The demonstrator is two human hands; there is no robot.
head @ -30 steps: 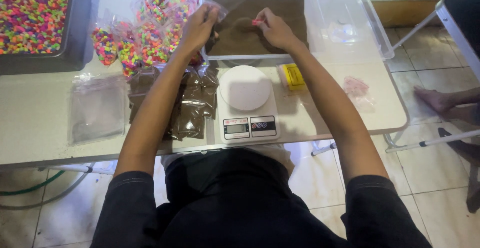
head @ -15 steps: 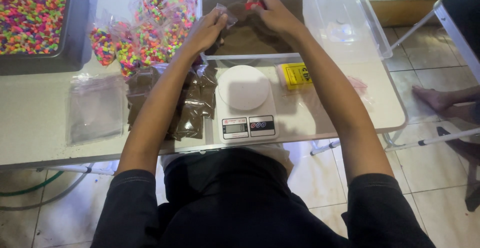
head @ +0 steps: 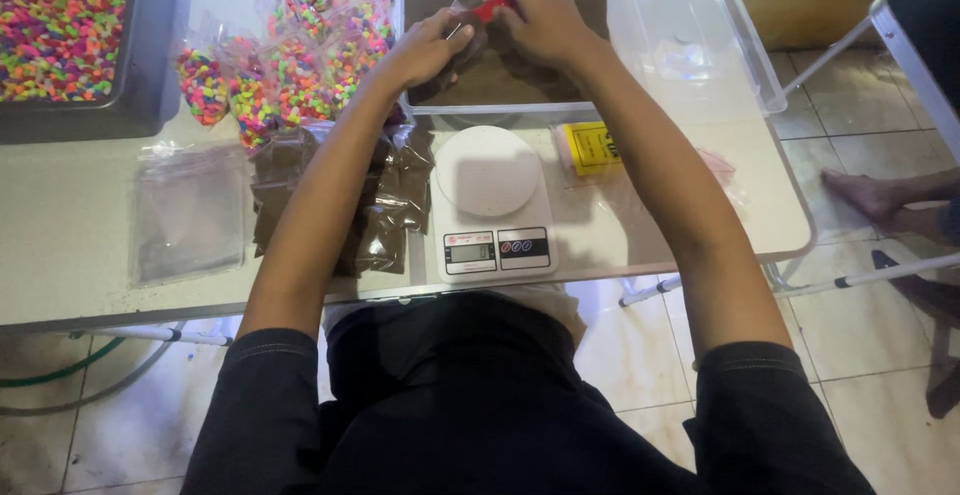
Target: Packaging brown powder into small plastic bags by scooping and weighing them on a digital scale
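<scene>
Both my hands are over a clear plastic tub (head: 700, 105) filled with brown sand (head: 580, 10). My left hand (head: 425, 50) pinches the mouth of a small clear bag (head: 458, 17) held above the sand. My right hand (head: 535, 15) grips a red scoop (head: 490, 7) at the bag's opening. A white kitchen scale (head: 490, 200) with an empty round plate stands just in front of the tub.
Filled bags of brown sand (head: 385, 205) lie left of the scale, beside a stack of empty clear bags (head: 190, 210). Bags of multicoloured gravel (head: 285, 65) and a grey bin of the same gravel (head: 60, 25) sit at the back left. A yellow packet (head: 592, 147) lies right of the scale. Someone's bare foot (head: 870, 195) rests on the floor at right.
Both hands have risen from the sand surface toward the far side of the tub and come together, the scoop now at the bag's mouth.
</scene>
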